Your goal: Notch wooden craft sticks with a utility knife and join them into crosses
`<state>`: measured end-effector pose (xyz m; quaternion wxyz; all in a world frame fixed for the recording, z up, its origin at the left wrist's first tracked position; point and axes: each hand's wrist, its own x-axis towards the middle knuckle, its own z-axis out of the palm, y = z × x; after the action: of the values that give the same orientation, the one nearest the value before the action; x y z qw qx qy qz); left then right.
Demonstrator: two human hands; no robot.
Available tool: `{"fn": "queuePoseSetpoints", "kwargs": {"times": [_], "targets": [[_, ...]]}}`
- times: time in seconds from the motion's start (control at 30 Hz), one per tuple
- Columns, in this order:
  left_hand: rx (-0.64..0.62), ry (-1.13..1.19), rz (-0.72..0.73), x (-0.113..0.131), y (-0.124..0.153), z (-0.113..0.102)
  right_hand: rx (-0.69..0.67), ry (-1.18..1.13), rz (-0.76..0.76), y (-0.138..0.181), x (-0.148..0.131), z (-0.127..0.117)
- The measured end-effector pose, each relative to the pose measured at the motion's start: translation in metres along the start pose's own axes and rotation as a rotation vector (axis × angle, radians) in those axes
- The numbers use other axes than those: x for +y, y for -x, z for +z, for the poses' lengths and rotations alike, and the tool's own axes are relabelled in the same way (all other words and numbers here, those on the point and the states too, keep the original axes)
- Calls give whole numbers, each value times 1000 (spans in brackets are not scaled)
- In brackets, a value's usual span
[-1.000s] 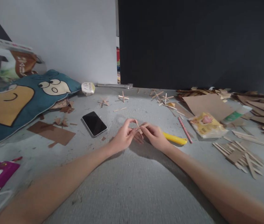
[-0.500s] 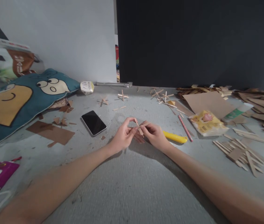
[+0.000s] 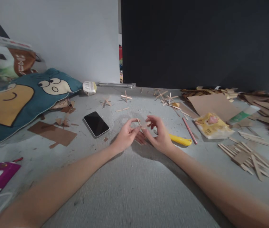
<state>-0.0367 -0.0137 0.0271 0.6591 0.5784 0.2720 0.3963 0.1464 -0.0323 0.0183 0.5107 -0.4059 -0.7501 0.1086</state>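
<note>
My left hand (image 3: 126, 135), near the middle of the table, pinches a thin wooden craft stick (image 3: 139, 123) between thumb and fingers. Another short piece of stick (image 3: 148, 123) shows close to my right fingers; how the pieces join is too small to tell. My right hand (image 3: 159, 134) has its thumb at the sticks, with the forefinger lifted away and the fingers apart. Just right of that hand lies a yellow utility knife (image 3: 180, 140), partly hidden behind it.
A phone (image 3: 96, 123) and brown cardboard (image 3: 52, 133) lie left. Crossed stick pieces (image 3: 126, 97) stand behind my hands. To the right are a red pencil (image 3: 189, 130), a yellow packet (image 3: 212, 125), a glue tube (image 3: 243, 115) and loose sticks (image 3: 256, 167). A blue cushion (image 3: 51, 76) sits far left.
My right fingers have spread from a pinch on the sticks, and the forefinger has risen. My left hand keeps its grip. The view has shifted slightly.
</note>
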Motion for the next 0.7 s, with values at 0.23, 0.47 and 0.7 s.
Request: {"fn": "queuePoseSetpoints", "kwargs": {"times": [0.23, 0.47, 0.7], "targets": [[54, -16, -96, 3, -1, 0, -315, 314, -228, -4, -3, -9], [-14, -32, -124, 5, 2, 4, -282, 66, -19, 4, 12, 1], [231, -776, 390, 2, 5, -1, 60, -614, 355, 2, 17, 12]]}}
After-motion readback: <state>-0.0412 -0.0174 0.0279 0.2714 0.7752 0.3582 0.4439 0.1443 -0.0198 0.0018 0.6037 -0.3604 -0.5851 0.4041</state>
